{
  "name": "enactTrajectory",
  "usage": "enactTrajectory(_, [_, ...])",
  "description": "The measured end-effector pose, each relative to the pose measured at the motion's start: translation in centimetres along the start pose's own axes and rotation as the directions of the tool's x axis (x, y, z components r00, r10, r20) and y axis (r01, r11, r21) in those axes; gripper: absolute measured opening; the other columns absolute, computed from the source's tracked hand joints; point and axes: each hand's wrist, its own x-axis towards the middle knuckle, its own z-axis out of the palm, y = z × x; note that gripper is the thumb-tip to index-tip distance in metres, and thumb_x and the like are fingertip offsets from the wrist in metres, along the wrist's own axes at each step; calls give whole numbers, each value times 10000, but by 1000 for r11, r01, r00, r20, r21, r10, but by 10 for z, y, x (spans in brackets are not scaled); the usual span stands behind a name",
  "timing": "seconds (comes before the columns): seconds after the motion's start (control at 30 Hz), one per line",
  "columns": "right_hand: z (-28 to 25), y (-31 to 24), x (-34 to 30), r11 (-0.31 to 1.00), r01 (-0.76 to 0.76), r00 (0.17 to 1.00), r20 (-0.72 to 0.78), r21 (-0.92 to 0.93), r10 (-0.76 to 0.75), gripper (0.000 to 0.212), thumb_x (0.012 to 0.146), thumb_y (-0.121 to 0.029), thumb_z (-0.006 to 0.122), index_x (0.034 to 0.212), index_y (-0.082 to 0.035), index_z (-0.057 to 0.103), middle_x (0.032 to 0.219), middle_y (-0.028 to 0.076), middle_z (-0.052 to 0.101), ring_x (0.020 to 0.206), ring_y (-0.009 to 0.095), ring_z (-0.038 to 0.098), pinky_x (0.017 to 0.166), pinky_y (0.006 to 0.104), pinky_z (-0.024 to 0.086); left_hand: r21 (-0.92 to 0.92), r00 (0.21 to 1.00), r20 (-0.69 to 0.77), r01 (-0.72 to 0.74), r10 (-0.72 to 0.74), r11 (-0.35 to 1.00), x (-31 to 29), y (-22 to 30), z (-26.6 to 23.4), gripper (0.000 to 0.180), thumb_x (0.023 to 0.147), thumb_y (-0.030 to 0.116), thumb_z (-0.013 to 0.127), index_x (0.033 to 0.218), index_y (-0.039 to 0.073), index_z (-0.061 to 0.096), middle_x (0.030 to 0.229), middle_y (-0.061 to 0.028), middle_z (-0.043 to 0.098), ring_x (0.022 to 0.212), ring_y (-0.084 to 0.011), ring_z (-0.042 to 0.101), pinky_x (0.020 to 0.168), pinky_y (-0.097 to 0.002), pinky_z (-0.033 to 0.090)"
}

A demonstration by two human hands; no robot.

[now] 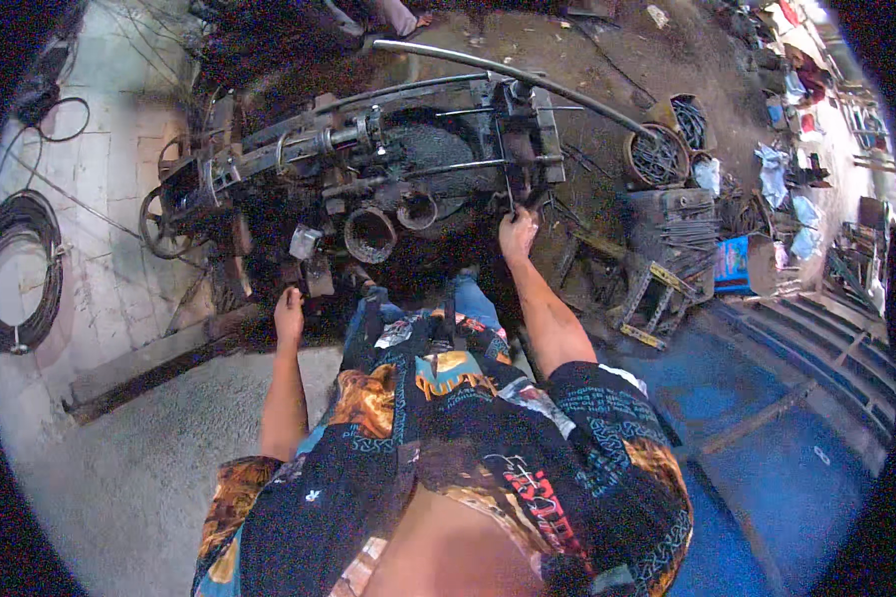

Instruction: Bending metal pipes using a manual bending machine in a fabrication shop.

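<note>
My right hand (517,237) is closed around the near end of a thin dark metal rod (505,159). From my fingers the rod runs away from me across the right end of a greasy, lathe-like machine (334,144). My left hand (289,316) hangs to the left, low beside the machine's near side, its fingers curled. Whatever it may hold is too small to make out. Nearest to it are a dark metal block (316,276) and a small shiny box-shaped piece (306,242). Two round metal cups, one larger (370,235) and one smaller (417,210), sit along the machine's near edge.
A long metal pipe (528,76) slants over the machine's far side toward a round tub of metal pieces (655,156). To the right lie stacked rods (685,231), a yellow-edged metal frame (655,298) and a blue container (733,263). A coiled cable (45,298) lies far left.
</note>
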Motion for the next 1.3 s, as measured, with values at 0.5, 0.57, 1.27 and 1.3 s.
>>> enactTrajectory(0.5, [37,-13,46,957,42,994,-82,-286,-68,340,745,-219,642,984,21,613,1138,201,588,1143,354,479,1005,420,350,74,954,23,297,-300,952,-143,-86,-4,425,914,312,533,1126,-56,560,941,-149,645,817,-210,630,741,-322,507])
enactTrajectory(0.57, [19,-31,44,995,-86,995,-58,-44,84,322,737,-198,643,972,21,612,1087,206,601,1085,353,516,960,421,387,51,944,10,328,-329,943,-154,-93,3,422,916,308,531,1129,-55,559,939,-148,645,819,-207,627,739,-324,509])
enactTrajectory(1.27, [23,-33,296,943,236,915,272,237,-297,315,776,-212,715,996,10,672,968,62,659,868,163,582,810,298,448,-44,992,-82,96,-100,994,28,-46,82,449,908,404,507,1041,-9,623,890,-189,660,856,-301,635,776,-373,471])
enactTrajectory(1.3, [23,-41,289,886,159,908,288,435,-304,313,771,-182,715,1009,15,666,984,62,659,873,164,586,813,300,453,-27,980,-186,74,-78,997,31,-53,78,445,911,397,502,1011,-19,626,882,-189,659,857,-297,636,765,-366,472])
